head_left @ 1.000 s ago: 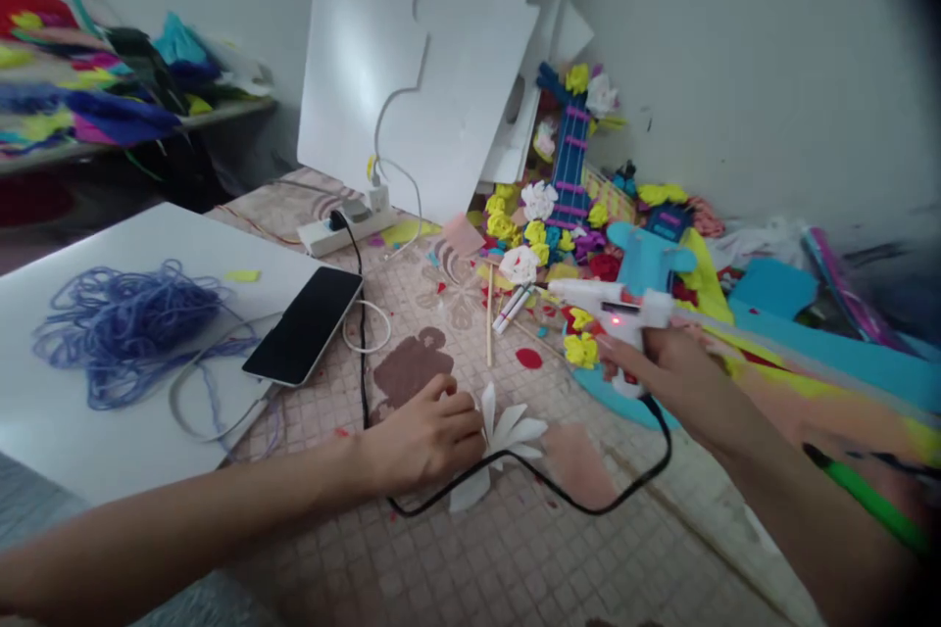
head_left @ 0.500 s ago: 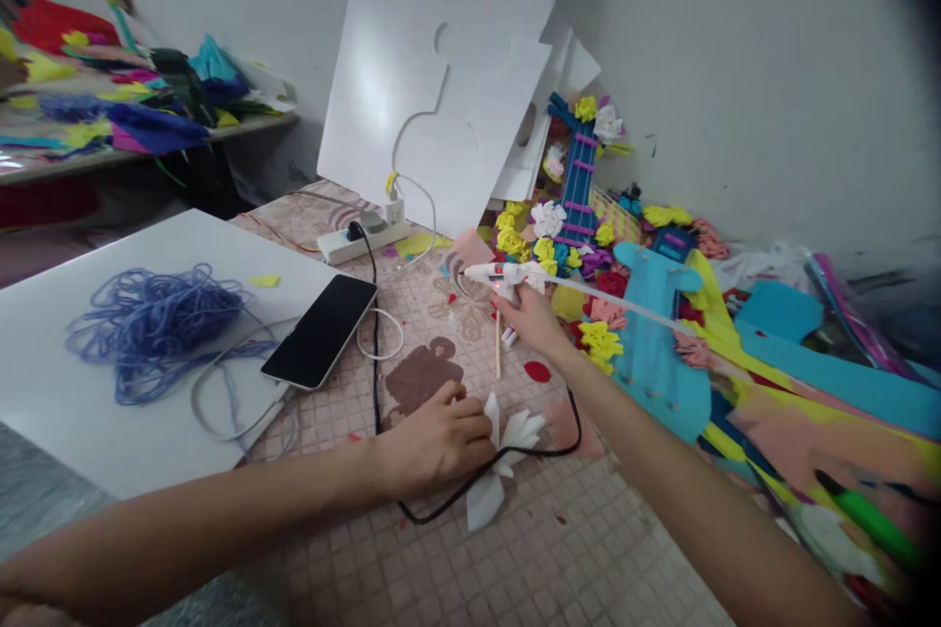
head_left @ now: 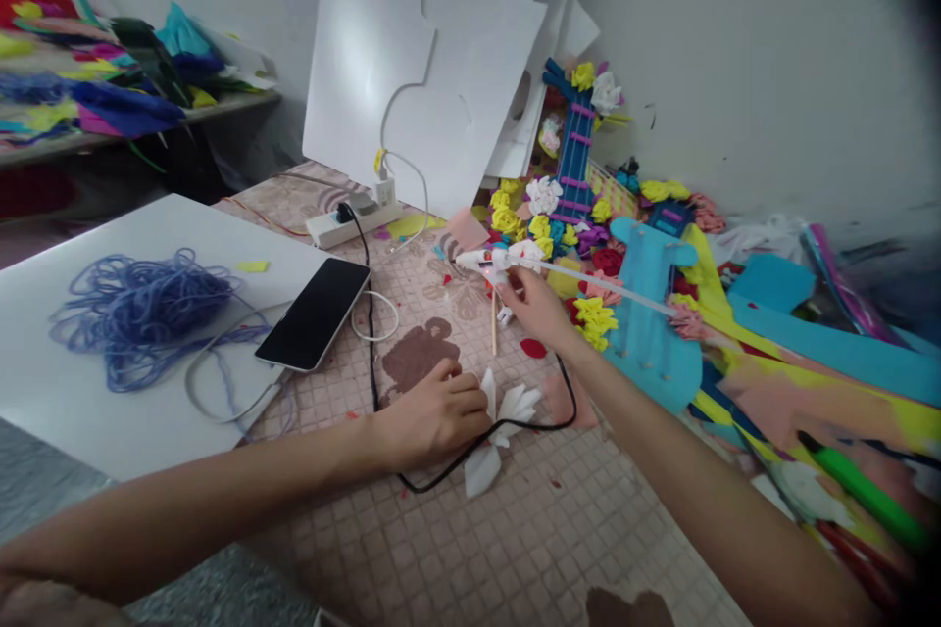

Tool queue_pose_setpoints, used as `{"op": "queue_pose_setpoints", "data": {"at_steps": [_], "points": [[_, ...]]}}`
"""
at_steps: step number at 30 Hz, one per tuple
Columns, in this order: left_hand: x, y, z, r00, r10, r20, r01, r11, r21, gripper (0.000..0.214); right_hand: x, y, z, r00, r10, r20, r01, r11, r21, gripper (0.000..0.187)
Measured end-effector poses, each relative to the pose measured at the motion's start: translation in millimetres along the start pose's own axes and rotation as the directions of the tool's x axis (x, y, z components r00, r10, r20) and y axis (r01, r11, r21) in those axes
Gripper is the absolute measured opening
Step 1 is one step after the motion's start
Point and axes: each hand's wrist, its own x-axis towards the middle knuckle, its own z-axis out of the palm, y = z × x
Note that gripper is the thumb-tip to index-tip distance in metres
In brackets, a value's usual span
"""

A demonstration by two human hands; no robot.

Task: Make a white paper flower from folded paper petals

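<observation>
My right hand [head_left: 542, 309] is closed round the handle of a white hot glue gun [head_left: 481, 260], whose nozzle points left. A long clear glue stick [head_left: 618, 286] sticks out of its back. A small red light glows on its body. My left hand [head_left: 439, 416] rests low over the table with its fingers curled in. White crepe paper petals [head_left: 520, 404] lie against its fingertips. What the fingers pinch, if anything, is hidden. The black cord [head_left: 450, 478] loops past my left hand and over the petals.
A phone [head_left: 315, 313] and tangled blue yarn [head_left: 147, 313] lie on a white board [head_left: 66, 431] at left. Behind stands a power strip [head_left: 353, 225]. At right are paper flowers [head_left: 597, 318], a light-blue guitar-shaped cutout [head_left: 651, 333] and a green marker [head_left: 867, 490].
The camera view has shifted slightly, so everything sits a little higher and further left. Both hands keep nearly the same places, the right one still on the glue gun.
</observation>
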Motion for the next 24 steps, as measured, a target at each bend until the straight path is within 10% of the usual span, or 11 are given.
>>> {"op": "queue_pose_setpoints", "data": {"at_steps": [14,24], "points": [[-0.7,-1.1,1.8,1.000,-0.002,0.021,0.002,1.000,-0.011,0.025,-80.5,-37.5,-26.5,0.963,-0.087,-0.254,0.113,0.990,0.089,0.018],[-0.2,-1.7,1.8,0.999,-0.015,0.039,0.017,0.999,-0.037,0.025,-178.6,-67.8,-13.1,1.000,0.003,-0.027,0.004,0.962,0.272,0.010]]}}
